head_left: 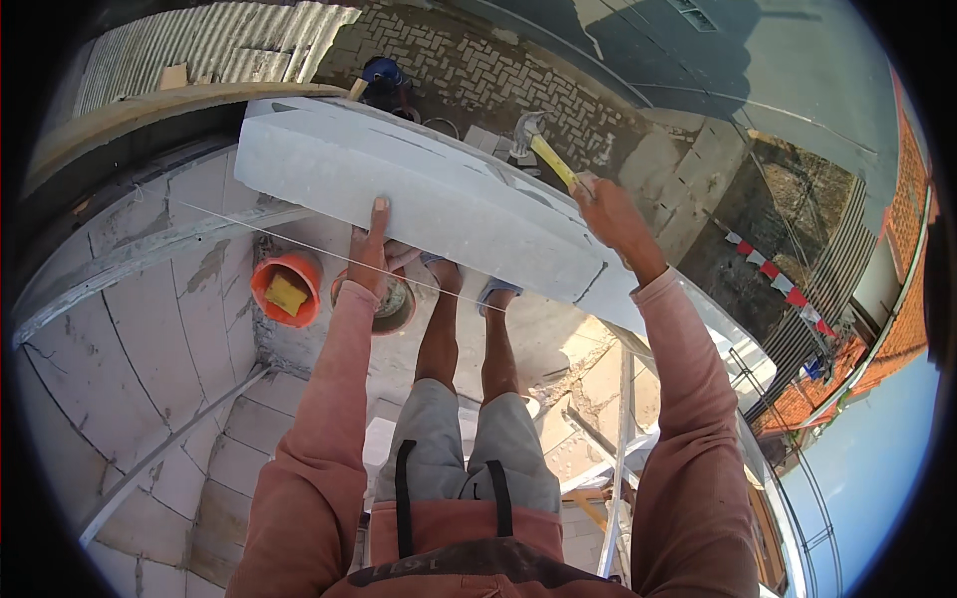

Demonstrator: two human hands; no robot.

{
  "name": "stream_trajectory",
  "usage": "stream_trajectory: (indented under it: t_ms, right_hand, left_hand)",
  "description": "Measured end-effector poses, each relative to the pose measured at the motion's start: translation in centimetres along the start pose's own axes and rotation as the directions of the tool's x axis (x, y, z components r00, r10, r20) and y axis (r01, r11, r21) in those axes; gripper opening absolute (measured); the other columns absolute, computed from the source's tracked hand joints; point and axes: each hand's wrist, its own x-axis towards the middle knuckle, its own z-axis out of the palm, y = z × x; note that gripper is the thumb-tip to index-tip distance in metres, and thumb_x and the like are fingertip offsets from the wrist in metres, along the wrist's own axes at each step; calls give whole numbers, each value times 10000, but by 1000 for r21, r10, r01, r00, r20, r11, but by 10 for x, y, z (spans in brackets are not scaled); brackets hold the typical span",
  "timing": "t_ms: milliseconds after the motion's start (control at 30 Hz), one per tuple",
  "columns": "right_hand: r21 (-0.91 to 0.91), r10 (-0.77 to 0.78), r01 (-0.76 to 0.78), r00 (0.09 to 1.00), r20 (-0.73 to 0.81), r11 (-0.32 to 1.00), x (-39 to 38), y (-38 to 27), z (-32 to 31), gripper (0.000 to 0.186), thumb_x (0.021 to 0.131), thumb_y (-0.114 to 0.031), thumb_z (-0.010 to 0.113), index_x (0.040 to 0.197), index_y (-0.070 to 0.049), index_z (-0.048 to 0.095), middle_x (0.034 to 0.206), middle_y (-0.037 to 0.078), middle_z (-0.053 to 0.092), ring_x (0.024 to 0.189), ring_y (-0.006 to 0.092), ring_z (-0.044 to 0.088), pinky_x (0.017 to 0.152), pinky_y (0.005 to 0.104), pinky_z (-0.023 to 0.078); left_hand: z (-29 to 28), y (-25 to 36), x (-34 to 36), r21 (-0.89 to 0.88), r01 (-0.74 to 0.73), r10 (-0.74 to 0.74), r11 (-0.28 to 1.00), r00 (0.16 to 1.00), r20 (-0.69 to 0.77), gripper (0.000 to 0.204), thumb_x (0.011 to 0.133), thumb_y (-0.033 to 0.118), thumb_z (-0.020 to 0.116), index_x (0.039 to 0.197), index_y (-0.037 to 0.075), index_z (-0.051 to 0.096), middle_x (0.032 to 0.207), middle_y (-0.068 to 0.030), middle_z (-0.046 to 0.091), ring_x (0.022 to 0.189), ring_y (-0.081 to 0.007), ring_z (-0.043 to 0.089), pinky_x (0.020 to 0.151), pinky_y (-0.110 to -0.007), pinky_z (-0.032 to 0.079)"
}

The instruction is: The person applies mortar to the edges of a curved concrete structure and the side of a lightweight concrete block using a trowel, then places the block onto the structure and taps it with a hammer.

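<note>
A row of white, lightweight wall blocks [319, 164] crosses the upper middle, running from upper left to lower right. At its near edge my left hand [371, 249] grips a block, one digit laid up on the pale face and the other fingers lower against the edge. My right hand [610, 217] is closed round the yellow handle of a claw hammer [551, 159]. The hammer's metal head is raised past the far side of the row, apart from the blocks. A thin taut string [299, 237] passes across my left wrist.
An orange bucket [267, 282] holding a yellow object stands left of my left forearm; a second bucket [397, 307] is partly behind it. Metal bars [169, 453] slant at left. Beyond the blocks, a person in blue [384, 75] is on the paved ground [469, 60] below.
</note>
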Motion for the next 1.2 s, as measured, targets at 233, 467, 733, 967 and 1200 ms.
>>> stream_trajectory:
  t_ms: [233, 467, 733, 967, 1200]
  right_hand:
    - [154, -49, 60, 996, -75, 986, 35, -27, -4, 332, 1046, -275, 490, 1056, 28, 626, 887, 318, 676, 865, 526, 645, 790, 580, 480]
    - [93, -136, 141, 989, -56, 986, 56, -58, 37, 335, 1049, -272, 492, 1044, 33, 630, 935, 306, 686, 880, 523, 649, 792, 566, 491]
    - [9, -148, 150, 956, 254, 989, 58, -69, 36, 353, 1039, -285, 498, 1066, 26, 663, 972, 308, 690, 867, 485, 674, 803, 532, 511]
    - [102, -39, 34, 998, 48, 994, 32, -32, -14, 357, 1040, -290, 485, 1086, 19, 659, 864, 272, 672, 791, 417, 666, 754, 513, 489]
    - [163, 82, -32, 947, -311, 986, -66, 14, -84, 411, 1050, -370, 517, 1210, -18, 656, 732, 163, 595, 600, 242, 541, 602, 406, 437]
  left_hand:
    - [-2, 0, 1, -37, 68, -67, 997, 998, 15, 944, 920, 623, 659, 1513, 6, 261, 1396, -237, 513, 1209, -380, 639, 930, -525, 618]
    - [9, 10, -6, -26, 113, -114, 993, 993, -36, 901, 937, 652, 614, 1453, -46, 371, 1337, -226, 564, 1188, -364, 651, 922, -507, 629]
    - [0, 2, 0, -68, 77, -78, 995, 997, -7, 919, 926, 600, 675, 1438, -83, 335, 1330, -260, 551, 1156, -384, 663, 915, -507, 628]
    - [-1, -10, 6, -64, 34, -36, 997, 999, -29, 949, 915, 628, 672, 1483, -37, 305, 1356, -244, 537, 1155, -400, 664, 909, -507, 629]
    - [-2, -16, 11, -12, 15, -16, 1000, 999, -42, 961, 914, 666, 642, 1492, -26, 309, 1385, -240, 517, 1182, -412, 648, 913, -529, 621]
